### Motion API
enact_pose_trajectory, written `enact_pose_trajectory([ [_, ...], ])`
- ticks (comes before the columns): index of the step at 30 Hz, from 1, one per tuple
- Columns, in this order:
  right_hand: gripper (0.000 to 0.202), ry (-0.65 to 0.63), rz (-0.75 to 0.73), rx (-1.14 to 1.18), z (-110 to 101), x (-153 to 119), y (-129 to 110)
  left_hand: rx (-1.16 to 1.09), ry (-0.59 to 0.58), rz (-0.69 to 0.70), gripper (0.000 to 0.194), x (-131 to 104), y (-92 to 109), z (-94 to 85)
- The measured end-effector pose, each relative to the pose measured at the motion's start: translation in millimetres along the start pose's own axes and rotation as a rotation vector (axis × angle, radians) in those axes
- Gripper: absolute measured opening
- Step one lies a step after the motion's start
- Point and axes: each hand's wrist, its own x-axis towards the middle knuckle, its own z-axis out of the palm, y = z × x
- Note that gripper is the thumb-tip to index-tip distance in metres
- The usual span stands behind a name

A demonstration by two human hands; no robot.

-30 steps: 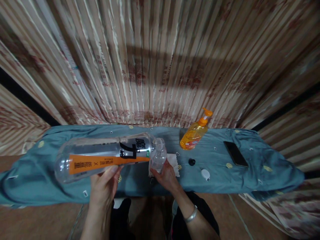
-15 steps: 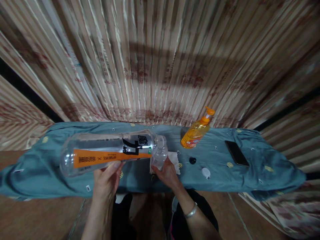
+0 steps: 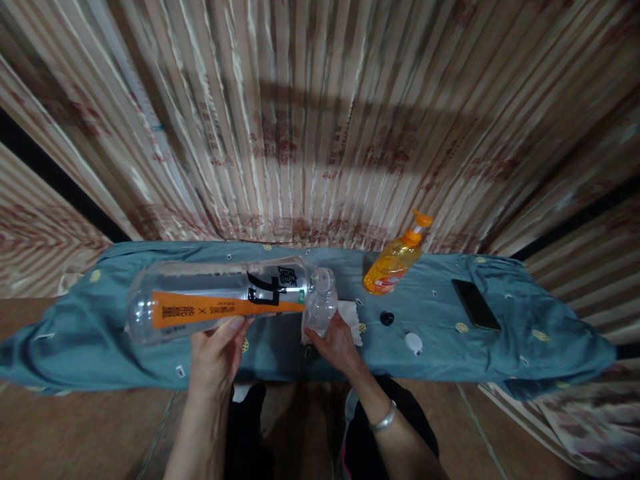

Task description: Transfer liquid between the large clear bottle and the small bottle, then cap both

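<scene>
My left hand (image 3: pixel 217 350) is closed around a large clear plastic bottle (image 3: pixel 200 270) with an orange and black label. The bottle lies nearly level in the air, its neck pointing right. In my right hand (image 3: pixel 337 343) is a small clear bottle (image 3: pixel 323 303), held upright, fingers wrapped round its lower part. The large bottle's mouth meets the small one near its top; whether they touch I cannot tell. No liquid can be made out in either. Beneath the small bottle, a white cloth (image 3: pixel 353 317) is partly covered by my right hand.
A pump bottle of orange liquid (image 3: pixel 393 267) stands at the back, right of my hands. In front of it lie a black cap (image 3: pixel 387 318) and a white round lid (image 3: pixel 413 343). A phone (image 3: pixel 475 305) rests farther right on the teal cloth-covered table (image 3: pixel 430 367). Behind hangs a patterned curtain (image 3: pixel 320 133).
The large bottle's far end has lifted very slightly. Both hands keep their hold, and the whole view has shifted a little.
</scene>
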Motion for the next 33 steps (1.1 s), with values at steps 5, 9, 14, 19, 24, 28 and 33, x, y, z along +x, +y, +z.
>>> enact_pose_trajectory([
  [5,0.066,-0.018,0.014,0.001,-0.2,0.0,-0.1,-0.015,0.000,-0.009,0.044,0.4,-1.3,-1.4],
  [9,0.066,-0.006,0.007,-0.016,0.6,-0.6,2.1,-0.017,-0.001,-0.012,0.043,0.7,-2.3,-3.4],
  [14,0.071,-0.001,0.000,-0.031,1.2,-0.3,1.8,-0.016,-0.003,-0.007,0.043,-0.1,-1.0,-1.7],
  [19,0.076,0.016,0.024,-0.012,2.5,0.0,-0.1,-0.022,0.008,0.002,0.051,-3.8,3.0,4.2],
  [24,0.074,0.013,0.046,-0.013,3.2,-0.2,0.1,-0.014,-0.019,0.010,0.054,-3.3,3.9,2.3],
  [28,0.071,0.001,0.040,-0.008,2.4,0.3,-0.2,-0.007,-0.044,0.029,0.054,-1.6,3.2,0.4],
  [33,0.069,0.005,0.041,-0.011,2.5,0.5,-0.8,-0.038,-0.032,0.009,0.045,-1.5,2.4,0.9],
])
